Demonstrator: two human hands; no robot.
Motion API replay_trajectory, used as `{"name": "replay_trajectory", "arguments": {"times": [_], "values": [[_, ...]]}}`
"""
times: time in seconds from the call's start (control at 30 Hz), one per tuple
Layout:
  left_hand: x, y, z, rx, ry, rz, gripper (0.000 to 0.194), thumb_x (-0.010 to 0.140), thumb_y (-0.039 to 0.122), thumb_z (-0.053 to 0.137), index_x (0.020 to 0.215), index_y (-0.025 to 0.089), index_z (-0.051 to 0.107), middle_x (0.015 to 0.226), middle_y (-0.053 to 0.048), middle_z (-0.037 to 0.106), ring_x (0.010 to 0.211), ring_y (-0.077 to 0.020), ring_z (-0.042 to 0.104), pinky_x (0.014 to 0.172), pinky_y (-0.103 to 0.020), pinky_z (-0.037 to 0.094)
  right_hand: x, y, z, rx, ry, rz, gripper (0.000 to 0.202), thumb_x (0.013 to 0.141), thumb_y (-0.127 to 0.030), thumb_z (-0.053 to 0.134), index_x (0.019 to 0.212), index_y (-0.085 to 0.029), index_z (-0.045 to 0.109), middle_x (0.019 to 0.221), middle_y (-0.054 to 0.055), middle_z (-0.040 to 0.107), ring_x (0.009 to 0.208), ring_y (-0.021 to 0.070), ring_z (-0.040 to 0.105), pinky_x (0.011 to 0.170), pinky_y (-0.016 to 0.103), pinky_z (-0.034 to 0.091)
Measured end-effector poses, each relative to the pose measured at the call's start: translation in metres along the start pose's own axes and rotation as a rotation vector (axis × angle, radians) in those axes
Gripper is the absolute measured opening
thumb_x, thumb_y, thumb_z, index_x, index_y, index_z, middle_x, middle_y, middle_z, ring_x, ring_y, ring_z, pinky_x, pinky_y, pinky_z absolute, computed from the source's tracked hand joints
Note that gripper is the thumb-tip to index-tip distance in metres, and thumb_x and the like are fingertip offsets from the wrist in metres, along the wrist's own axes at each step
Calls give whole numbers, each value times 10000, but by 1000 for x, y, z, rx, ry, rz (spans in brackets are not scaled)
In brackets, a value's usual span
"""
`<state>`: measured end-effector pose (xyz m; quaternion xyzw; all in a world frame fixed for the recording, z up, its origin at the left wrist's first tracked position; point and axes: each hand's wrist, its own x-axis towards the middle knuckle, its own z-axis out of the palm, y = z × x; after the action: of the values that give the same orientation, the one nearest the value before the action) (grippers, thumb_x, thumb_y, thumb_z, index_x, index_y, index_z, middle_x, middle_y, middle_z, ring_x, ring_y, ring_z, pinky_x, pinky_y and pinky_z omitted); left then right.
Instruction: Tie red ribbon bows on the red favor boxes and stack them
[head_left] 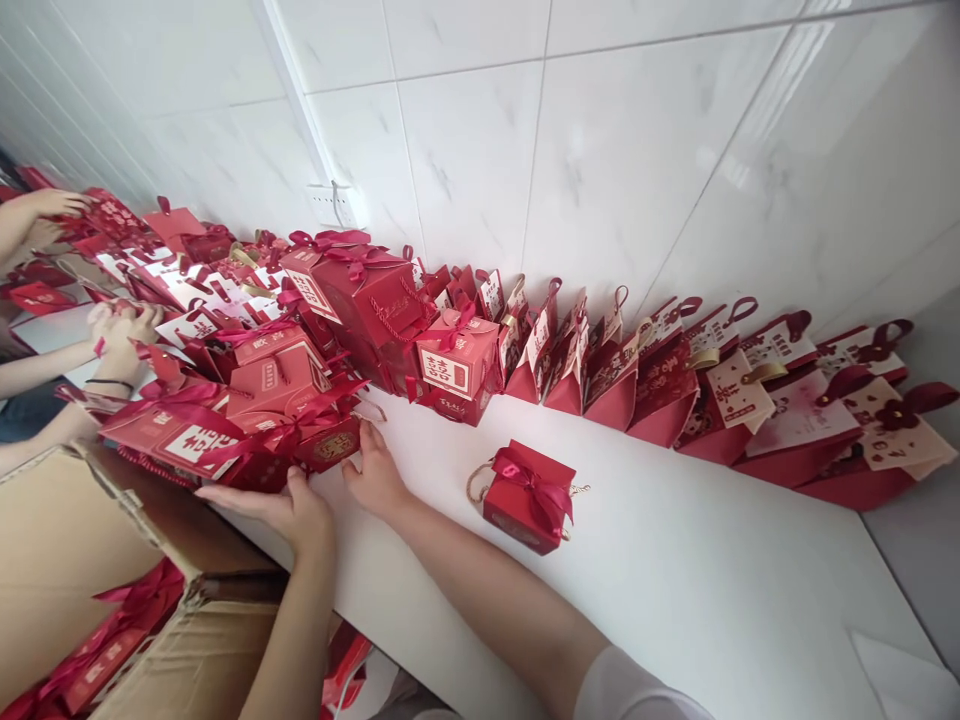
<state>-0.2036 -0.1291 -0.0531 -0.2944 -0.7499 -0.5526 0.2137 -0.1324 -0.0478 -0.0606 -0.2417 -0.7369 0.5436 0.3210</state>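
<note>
My left hand (281,510) lies along the front of a pile of red gift boxes (274,385), its fingers stretched out beneath the lower boxes. At the pile's right end, my right hand (375,475) is beside a red box with a gold emblem (331,447), fingers apart and partly hidden at the tips. A small red box with a ribbon bow and rope handle (529,497) sits alone on the white table (645,590), right of my right hand. Two larger ribboned boxes (360,300) (457,360) stand behind the pile.
Red bags with looped ribbons (660,380) line the tiled wall. An open cardboard box (82,540) holding red boxes is at the lower left. Other people's hands (124,325) (56,205) are at the left, near more red packaging. A socket (334,205) is on the wall.
</note>
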Motion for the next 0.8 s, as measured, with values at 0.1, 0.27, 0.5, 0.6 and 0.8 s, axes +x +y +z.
{"name": "replay_trajectory", "arguments": {"times": [0.1, 0.27, 0.5, 0.6, 0.8], "values": [[-15, 39, -5, 86, 32, 243, 894, 880, 299, 580, 1544, 86, 21, 1611, -227, -37, 1502, -347, -48, 1217, -588, -8, -22, -10, -11, -67, -103, 61, 790, 903, -198, 512, 1502, 72, 73, 1592, 282, 61, 1497, 298, 92, 1209, 454, 201], [-26, 85, -1, -61, -199, 382, 548, 900, 253, 578, 1416, 164, 416, 1567, -179, 236, 1462, -346, 217, 1201, -589, 171, -83, -29, -72, -171, -457, 57, 617, 764, -228, 694, 1334, -55, 533, 1435, 220, 486, 1289, 373, 501, 1062, 461, 443], [-31, 140, 44, -637, -1165, 257, 264, 966, 306, 470, 1184, 235, 602, 1159, -79, 659, 1109, -229, 625, 973, -400, 504, -164, -103, -204, -366, -1046, 11, 448, 907, -398, 553, 1287, -167, 604, 1178, 101, 701, 1058, 266, 665, 837, 309, 512], [-33, 163, 60, -500, -1449, 347, 673, 781, 367, 736, 1389, 280, 461, 1428, -93, 491, 1279, -281, 514, 1051, -403, 453, -184, -114, -252, -269, -742, 21, 298, 943, -350, 535, 1154, -180, 661, 1008, 67, 743, 918, 185, 692, 774, 240, 485], [-39, 190, 91, -445, -1705, 475, 784, 867, 218, 576, 1535, 321, 178, 1524, -80, 394, 1353, -231, 459, 1079, -365, 434, -211, -109, -314, -370, -491, 278, 273, 970, -319, 493, 790, -162, 626, 597, -24, 590, 521, 105, 561, 563, 219, 397]]}}
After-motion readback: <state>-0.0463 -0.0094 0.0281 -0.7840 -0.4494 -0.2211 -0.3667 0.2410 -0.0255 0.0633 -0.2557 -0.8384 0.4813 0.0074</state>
